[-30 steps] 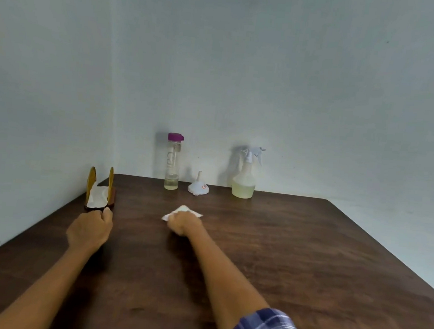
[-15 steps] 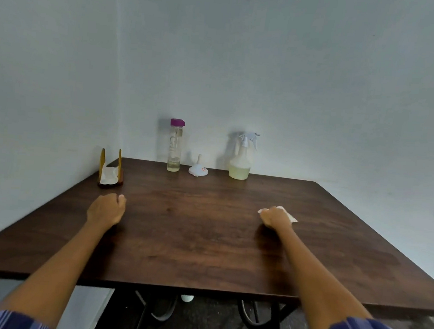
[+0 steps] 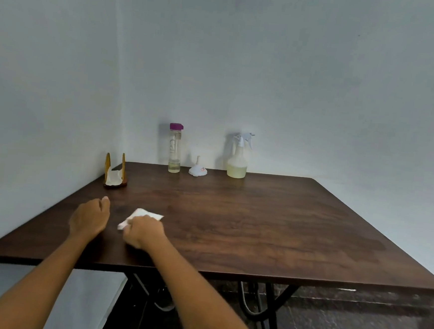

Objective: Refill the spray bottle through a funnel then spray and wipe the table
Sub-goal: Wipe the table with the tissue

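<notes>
Head view looks down over the dark wooden surface, where my right hand is curled down onto a white cloth, fingers clamped on it and pressing it flat near the left front part. White corners of the cloth stick out ahead of my knuckles and to their left. My left hand rests just beside it on the surface as a loose fist, holding nothing, thumb pointing forward. Along the far edge, against the wall, the spray bottle stands upright with pale yellowish liquid in its lower part. To its left a white funnel sits mouth down, spout up, and beyond that stands a tall clear bottle with a purple cap. In the far left corner a wooden napkin holder holds white tissue.
</notes>
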The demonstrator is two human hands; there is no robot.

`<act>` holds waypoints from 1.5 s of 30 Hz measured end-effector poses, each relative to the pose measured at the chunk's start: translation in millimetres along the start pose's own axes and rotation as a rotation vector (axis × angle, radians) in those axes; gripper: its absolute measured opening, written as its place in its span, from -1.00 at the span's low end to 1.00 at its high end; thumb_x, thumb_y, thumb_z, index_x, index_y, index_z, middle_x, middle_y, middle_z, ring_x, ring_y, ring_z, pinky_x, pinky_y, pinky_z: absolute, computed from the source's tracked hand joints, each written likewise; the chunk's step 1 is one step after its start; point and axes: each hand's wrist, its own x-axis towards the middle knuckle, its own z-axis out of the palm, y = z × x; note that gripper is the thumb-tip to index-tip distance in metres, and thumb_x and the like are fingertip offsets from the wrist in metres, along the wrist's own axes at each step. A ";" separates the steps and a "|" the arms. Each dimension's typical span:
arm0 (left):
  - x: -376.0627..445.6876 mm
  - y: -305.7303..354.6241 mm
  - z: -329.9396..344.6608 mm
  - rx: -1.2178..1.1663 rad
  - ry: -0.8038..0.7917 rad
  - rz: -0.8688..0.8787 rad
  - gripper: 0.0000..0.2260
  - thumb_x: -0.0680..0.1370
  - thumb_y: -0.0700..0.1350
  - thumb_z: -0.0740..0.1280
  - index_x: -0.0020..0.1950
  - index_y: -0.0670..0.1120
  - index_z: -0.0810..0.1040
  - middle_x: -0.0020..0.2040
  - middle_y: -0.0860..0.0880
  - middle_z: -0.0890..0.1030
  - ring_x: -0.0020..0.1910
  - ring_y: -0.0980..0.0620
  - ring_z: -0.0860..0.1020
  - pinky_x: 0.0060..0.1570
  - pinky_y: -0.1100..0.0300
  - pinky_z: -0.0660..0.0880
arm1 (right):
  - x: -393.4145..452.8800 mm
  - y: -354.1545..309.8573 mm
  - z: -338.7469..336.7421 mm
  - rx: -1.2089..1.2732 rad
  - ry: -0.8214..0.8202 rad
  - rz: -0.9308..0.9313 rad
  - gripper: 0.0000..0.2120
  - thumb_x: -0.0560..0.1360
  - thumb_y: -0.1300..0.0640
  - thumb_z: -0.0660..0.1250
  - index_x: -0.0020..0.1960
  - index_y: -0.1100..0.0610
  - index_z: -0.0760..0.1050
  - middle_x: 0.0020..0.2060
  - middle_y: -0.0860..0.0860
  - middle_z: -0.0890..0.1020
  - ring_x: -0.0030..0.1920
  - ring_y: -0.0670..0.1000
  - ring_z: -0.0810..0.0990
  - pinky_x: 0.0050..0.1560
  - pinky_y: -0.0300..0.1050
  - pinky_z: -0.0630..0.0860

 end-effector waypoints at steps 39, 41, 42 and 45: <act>-52.9 71.0 13.4 -0.074 -0.015 0.122 -0.56 0.64 0.08 0.01 -0.22 -0.18 0.45 -0.16 -0.22 0.56 -0.09 -0.23 0.53 -0.07 -0.03 0.45 | -139.2 208.8 -91.2 -0.223 0.264 0.512 -0.58 0.62 0.01 0.02 0.34 0.17 0.45 0.36 0.16 0.44 0.33 0.17 0.43 0.32 0.01 0.35; -53.8 69.3 10.9 -0.076 -0.013 0.115 -0.55 0.64 0.08 0.00 -0.18 -0.21 0.47 -0.14 -0.24 0.57 -0.07 -0.24 0.53 -0.06 -0.03 0.45 | -154.2 242.9 -100.6 -0.179 0.354 0.680 -0.53 0.58 -0.09 0.08 0.29 0.19 0.49 0.32 0.15 0.48 0.32 0.16 0.45 0.30 -0.03 0.35; -54.6 68.0 9.9 -0.077 -0.008 0.117 -0.54 0.64 0.08 0.01 -0.15 -0.23 0.49 -0.13 -0.25 0.57 -0.07 -0.25 0.53 -0.07 -0.03 0.45 | -159.1 251.8 -103.5 -0.141 0.390 0.736 -0.53 0.56 -0.08 0.10 0.26 0.23 0.50 0.29 0.17 0.50 0.30 0.17 0.46 0.27 -0.04 0.37; -55.9 60.1 7.3 -0.055 -0.003 0.109 -0.53 0.65 0.06 0.01 -0.10 -0.27 0.52 -0.13 -0.25 0.57 -0.07 -0.25 0.53 -0.09 -0.01 0.45 | -153.4 243.3 -100.5 -0.074 0.391 0.767 -0.58 0.57 0.02 0.10 0.22 0.29 0.50 0.23 0.20 0.54 0.25 0.19 0.49 0.21 -0.05 0.41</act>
